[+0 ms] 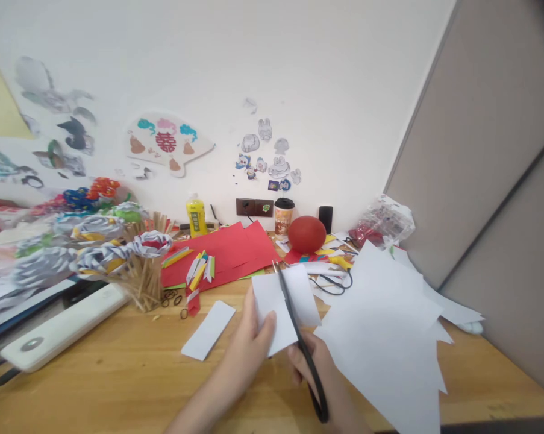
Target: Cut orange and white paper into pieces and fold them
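My left hand (255,328) pinches a white sheet of paper (268,304) near its lower left edge, thumb on top. In my right hand (317,360) is a pair of black-handled scissors (294,313), its blades pointing away from me across the paper. A second flap of the white paper (302,295) lies to the right of the blades; where the two parts still join, I cannot tell. Left of my left hand, a narrow white paper strip (208,330) rests on the wooden table (154,374).
White paper sheets (384,325) spread over the table's right side. Red paper (226,253), a red ball-like object (306,234), a lidded cup (284,217) and a yellow bottle (196,216) stand or lie towards the wall. Paper flowers (102,253) and a long white device (64,328) occupy the left.
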A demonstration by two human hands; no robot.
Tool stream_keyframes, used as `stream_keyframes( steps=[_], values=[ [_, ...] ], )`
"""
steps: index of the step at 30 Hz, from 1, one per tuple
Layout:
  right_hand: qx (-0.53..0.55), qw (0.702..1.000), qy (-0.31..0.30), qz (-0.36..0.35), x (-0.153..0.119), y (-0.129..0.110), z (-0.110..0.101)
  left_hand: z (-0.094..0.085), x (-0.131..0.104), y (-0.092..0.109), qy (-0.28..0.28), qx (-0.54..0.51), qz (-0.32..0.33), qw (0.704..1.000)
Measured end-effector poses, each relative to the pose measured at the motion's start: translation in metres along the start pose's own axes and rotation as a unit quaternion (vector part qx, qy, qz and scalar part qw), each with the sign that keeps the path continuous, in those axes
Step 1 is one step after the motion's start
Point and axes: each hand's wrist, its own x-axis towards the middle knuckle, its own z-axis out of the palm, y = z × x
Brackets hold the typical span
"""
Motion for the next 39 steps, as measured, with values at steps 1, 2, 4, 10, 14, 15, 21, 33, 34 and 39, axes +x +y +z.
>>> stream_keyframes(
  steps=[1, 2, 4, 10, 14, 15, 21, 33, 34, 39],
  values=[
    [-0.01, 1.0, -0.007, -0.015, 0.001, -0.003, -0.002, 0.001, 0.0, -0.002, -0.009, -0.009, -0.008, 1.0],
    [-0.019, 0.999, -0.009, -0.024, 0.003, -0.006, -0.003, 0.001, -0.001, -0.004, -0.015, -0.015, -0.017, 1.0],
    [-0.032, 0.999, -0.004, -0.021, 0.004, -0.011, -0.004, 0.003, -0.001, -0.006, -0.005, -0.017, -0.024, 1.0],
    [-0.037, 0.999, 0.022, 0.031, 0.003, -0.007, 0.003, 0.005, 0.001, -0.009, -0.005, -0.023, -0.025, 0.999],
    [0.024, 0.998, 0.022, 0.048, 0.002, -0.003, 0.007, 0.005, 0.004, -0.012, -0.012, -0.038, -0.03, 0.999],
    [0.034, 0.998, 0.024, 0.049, 0.002, -0.003, 0.008, 0.005, 0.005, -0.013, -0.007, -0.04, -0.032, 0.999],
    [0.037, 0.998, 0.037, 0.036, 0.002, -0.005, 0.01, 0.007, 0.007, -0.023, 0.01, -0.059, -0.03, 0.998],
    [0.039, 0.995, 0.047, 0.083, 0.004, -0.001, 0.011, 0.006, 0.008, -0.027, 0.042, -0.113, -0.03, 0.992],
    [0.033, 0.995, 0.047, 0.084, 0.004, 0.001, 0.011, 0.006, 0.008, -0.027, 0.046, -0.117, -0.032, 0.992],
    [0.017, 0.994, 0.058, 0.088, 0.007, 0.003, 0.013, 0.007, 0.006, -0.03, 0.053, -0.13, -0.054, 0.989]
  ],
)
